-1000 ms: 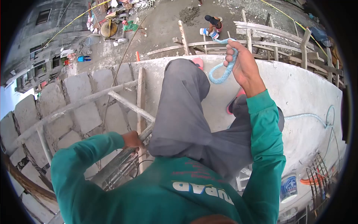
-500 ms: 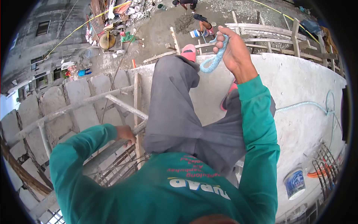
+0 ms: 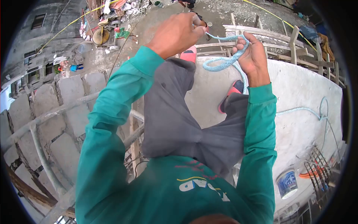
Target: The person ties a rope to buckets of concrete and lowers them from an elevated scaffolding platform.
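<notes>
A light-blue rope hangs in a loop from my right hand, whose fingers are wrapped round it. My left hand is raised to the left of it, fingers pinched on a thinner stretch of the same rope. Between the two hands that stretch runs nearly level. Another length drops from the right hand past my pink slipper. More rope lies across the concrete slab to the right, with a knot and a loop at its far end.
Metal pipe railing and stacked blocks are at my left. A white-and-blue bucket stands on the right near rebar. Wooden planks line the slab's far edge. Below, people are on the ground, partly hidden.
My left hand has left the pipe railing and risen to pinch the rope. My right hand has shifted slightly right and down, still on the rope.
</notes>
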A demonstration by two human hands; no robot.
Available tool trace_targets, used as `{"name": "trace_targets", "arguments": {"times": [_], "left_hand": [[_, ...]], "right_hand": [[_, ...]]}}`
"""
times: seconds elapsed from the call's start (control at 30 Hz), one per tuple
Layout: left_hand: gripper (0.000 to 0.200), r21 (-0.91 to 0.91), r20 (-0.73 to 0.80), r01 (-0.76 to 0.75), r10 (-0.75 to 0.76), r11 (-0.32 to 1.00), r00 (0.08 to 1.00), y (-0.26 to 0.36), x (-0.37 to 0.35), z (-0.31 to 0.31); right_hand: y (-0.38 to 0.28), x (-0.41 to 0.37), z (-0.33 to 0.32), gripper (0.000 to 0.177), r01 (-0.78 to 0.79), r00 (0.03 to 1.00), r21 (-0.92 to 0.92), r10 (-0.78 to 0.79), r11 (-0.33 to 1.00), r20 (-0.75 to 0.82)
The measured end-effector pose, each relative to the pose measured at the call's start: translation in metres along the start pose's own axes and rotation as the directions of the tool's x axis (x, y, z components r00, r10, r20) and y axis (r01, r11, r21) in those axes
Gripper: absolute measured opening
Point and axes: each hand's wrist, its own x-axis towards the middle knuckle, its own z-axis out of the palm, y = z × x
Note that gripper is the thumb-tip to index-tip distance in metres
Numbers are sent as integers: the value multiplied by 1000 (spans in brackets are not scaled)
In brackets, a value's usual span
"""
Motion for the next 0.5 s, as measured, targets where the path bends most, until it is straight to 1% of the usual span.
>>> {"name": "trace_targets", "arguments": {"times": [0.03, 0.07, 0.1, 0.13, 0.17, 0.2, 0.23, 0.27, 0.3, 0.33, 0.37, 0.43, 0.5], "left_hand": [[31, -142, -123, -94, 76, 985, 989, 12, 15, 10], [33, -184, -243, -209, 162, 960, 956, 24, 30, 23], [33, -108, -360, -347, 289, 932, 887, 28, 54, 45], [34, -372, -83, -170, 149, 913, 985, 49, 55, 38], [36, -330, -236, -292, 221, 898, 946, 55, 72, 65], [37, -271, -377, -398, 284, 876, 882, 56, 86, 94], [38, -320, -310, -377, 280, 869, 909, 57, 87, 104], [38, -368, -243, -353, 277, 860, 930, 57, 84, 111], [36, -378, -223, -354, 287, 855, 932, 49, 80, 124], [34, -388, -202, -358, 301, 849, 932, 41, 74, 128], [34, -388, -208, -355, 295, 850, 933, 36, 74, 130], [31, -261, 36, -278, 297, 924, 954, 26, 61, 125], [28, -279, 0, -362, 377, 889, 926, 21, 66, 130]], "right_hand": [[-1, 5, -3, 11, 8, 1000, 30, -8, 1000, -14], [-2, 17, -17, 12, -29, 999, 54, 28, 998, 19], [3, 17, -10, 12, -31, 999, 44, 30, 999, 22], [10, 13, -1, 17, 64, 998, 14, -64, 998, -24], [16, 13, 6, 21, 154, 986, -19, -155, 988, -67], [24, 24, -10, 38, 137, 990, 36, -138, 990, 34], [31, 29, -21, 38, 126, 991, 26, -126, 992, 39], [37, 30, -30, 34, 70, 988, 76, -79, 995, 130], [44, 29, -32, 31, 8, 975, 125, -35, 992, 219], [50, 29, -31, 31, -1, 975, 121, -26, 993, 221], [54, 30, -30, 29, -3, 981, 23, -2, 1000, 195], [68, 26, -27, 26, -38, 989, -169, 61, 985, 132], [83, 23, -19, 24, -75, 990, -352, 112, 933, 85]]}}
